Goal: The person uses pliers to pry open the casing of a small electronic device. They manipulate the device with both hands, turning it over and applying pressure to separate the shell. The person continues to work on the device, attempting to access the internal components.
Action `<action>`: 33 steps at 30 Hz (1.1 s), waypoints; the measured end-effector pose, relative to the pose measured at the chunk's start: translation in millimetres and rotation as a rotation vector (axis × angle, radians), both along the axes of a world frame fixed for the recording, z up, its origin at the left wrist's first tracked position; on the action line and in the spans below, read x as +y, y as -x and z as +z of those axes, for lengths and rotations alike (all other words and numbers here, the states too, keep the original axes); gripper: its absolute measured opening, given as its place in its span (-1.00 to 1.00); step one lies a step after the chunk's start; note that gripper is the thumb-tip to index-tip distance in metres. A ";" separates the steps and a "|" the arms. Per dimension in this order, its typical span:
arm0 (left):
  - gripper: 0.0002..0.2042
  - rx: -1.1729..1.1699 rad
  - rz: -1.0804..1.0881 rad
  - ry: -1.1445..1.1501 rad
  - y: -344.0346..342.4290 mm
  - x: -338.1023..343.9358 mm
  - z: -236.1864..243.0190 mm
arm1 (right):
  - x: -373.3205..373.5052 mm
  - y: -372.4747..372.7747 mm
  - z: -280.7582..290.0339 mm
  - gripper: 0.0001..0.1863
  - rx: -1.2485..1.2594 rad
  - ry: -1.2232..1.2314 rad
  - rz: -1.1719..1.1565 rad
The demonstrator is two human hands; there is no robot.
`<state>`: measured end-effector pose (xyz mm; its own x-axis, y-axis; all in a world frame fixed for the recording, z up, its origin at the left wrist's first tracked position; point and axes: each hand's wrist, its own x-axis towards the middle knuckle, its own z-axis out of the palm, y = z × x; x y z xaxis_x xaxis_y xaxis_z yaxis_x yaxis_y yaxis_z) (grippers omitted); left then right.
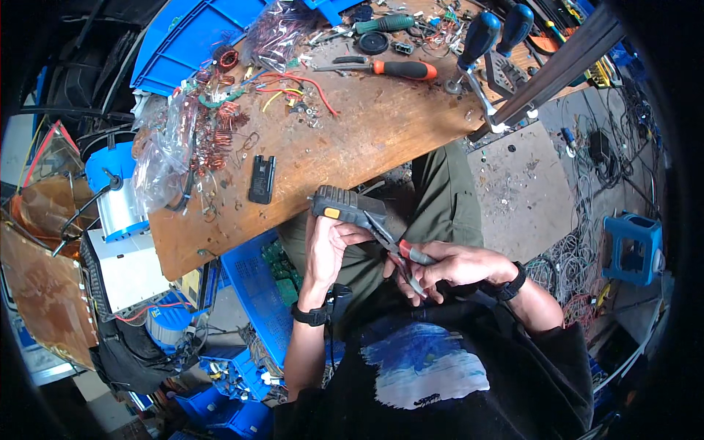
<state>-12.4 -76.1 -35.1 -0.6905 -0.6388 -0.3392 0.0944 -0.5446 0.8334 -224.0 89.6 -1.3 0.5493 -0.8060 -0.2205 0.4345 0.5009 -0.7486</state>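
My left hand point(326, 253) is closed around a black ribbed handheld device point(345, 202) with a yellow-orange button on its side, just off the table's near edge and above my lap. In my right hand point(460, 265) is a pair of pliers point(384, 237) with red and grey handles. Their jaws are against the end of the device; whether they grip a part of it I cannot tell. A small black block point(262, 180) with two prongs on top lies on the wooden table point(367, 150), left of the device.
Copper coils point(220, 139), clear plastic bags point(165, 158) and red and yellow wires point(312, 82) cover the table's left side. An orange-and-black screwdriver point(403, 70) lies farther back. Blue-handled tools point(480, 40) stand at the right. Below the table, a blue crate point(253, 301) holds green circuit boards point(282, 275).
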 end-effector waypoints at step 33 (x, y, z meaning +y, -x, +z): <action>-0.59 0.506 0.284 -0.436 0.7 16.5 17.2 | 11.3 17.6 38.6 -0.52 1.096 0.416 -0.434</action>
